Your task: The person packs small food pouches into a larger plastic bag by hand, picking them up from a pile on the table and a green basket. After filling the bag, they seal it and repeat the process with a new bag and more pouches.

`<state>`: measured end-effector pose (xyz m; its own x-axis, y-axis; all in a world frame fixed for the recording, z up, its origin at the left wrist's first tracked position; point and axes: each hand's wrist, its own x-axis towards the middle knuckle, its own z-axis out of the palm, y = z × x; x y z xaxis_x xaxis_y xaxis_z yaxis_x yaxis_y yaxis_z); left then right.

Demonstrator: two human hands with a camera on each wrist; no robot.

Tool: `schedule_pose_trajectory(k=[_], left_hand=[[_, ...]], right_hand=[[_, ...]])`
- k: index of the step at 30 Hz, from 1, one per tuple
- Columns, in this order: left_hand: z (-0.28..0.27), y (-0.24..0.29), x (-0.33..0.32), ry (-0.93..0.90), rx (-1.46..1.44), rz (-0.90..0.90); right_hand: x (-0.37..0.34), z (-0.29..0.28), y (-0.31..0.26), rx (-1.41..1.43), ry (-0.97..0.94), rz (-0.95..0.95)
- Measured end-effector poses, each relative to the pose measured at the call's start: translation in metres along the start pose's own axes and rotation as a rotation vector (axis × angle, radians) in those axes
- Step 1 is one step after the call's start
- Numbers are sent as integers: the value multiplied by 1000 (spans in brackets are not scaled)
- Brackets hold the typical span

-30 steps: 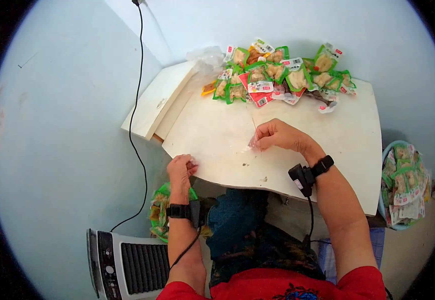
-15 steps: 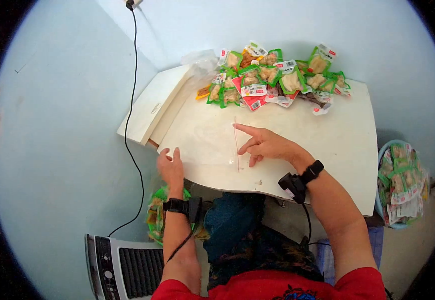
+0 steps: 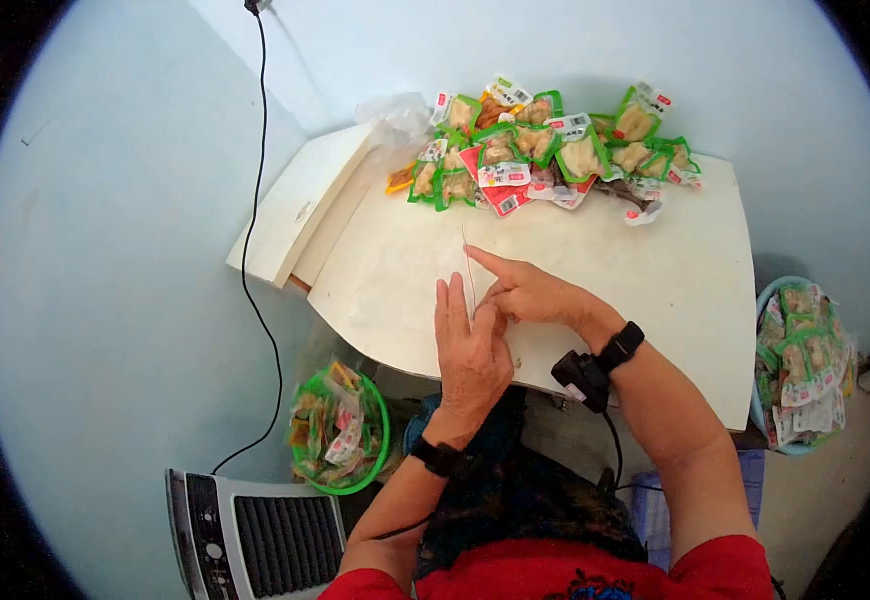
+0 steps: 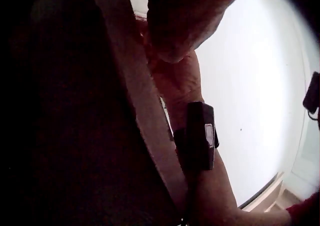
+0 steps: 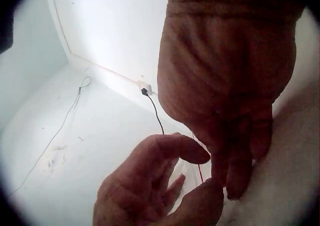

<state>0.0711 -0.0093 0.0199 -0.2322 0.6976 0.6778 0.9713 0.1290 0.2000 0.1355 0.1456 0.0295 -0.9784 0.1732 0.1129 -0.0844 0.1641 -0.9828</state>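
Note:
A clear, thin plastic piece (image 3: 395, 285) with a thin red line (image 3: 469, 275) along its right edge lies flat on the white table (image 3: 675, 270). My right hand (image 3: 540, 295) rests at that edge, its index finger stretched to the upper part of the line. Beside it, my left hand (image 3: 473, 360) lies over the lower part, fingers extended and close to the right hand's fingers. In the right wrist view, the thumb and index finger of the left hand (image 5: 145, 181) stand apart on either side of the red line (image 5: 201, 172), below my right hand (image 5: 227, 71).
Many sealed food packs (image 3: 580, 155) are heaped along the table's back edge. A crumpled clear bag (image 3: 395, 120) lies at the back left, by a raised white board (image 3: 300, 205). Filled baskets stand lower down, a green one (image 3: 387, 430) left and a blue one (image 3: 761, 400) right.
My left hand has moved right from the table's left edge to beside my right hand. The right hand went from pinching the plastic to lying along its red line, index finger extended.

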Motion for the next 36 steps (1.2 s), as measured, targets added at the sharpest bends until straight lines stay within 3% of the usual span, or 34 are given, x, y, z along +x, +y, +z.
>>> schedule_pose_trajectory(k=[3,18,21,24,27,30,33,36], left_hand=[[2,-2,0,4,117,-27],[3,-45,-9,31,202,-50],[-4,-46,-4,32,256,-7],[-10,-42,0,59,222,9],[-11,-36,1,97,62,-41],[-11,-32,-1,123,-43,-82],[-13,-31,-1,143,-62,-59],[-17,-29,0,118,40,-15]], right_hand=[[-4,2,-14,40,-4,119],[2,3,1,75,-51,102],[2,4,-4,128,88,110],[6,10,-5,222,175,-124],[10,11,1,100,87,-220],[14,15,14,49,80,-219],[16,23,19,197,124,-254],[10,22,9,125,110,-38]])
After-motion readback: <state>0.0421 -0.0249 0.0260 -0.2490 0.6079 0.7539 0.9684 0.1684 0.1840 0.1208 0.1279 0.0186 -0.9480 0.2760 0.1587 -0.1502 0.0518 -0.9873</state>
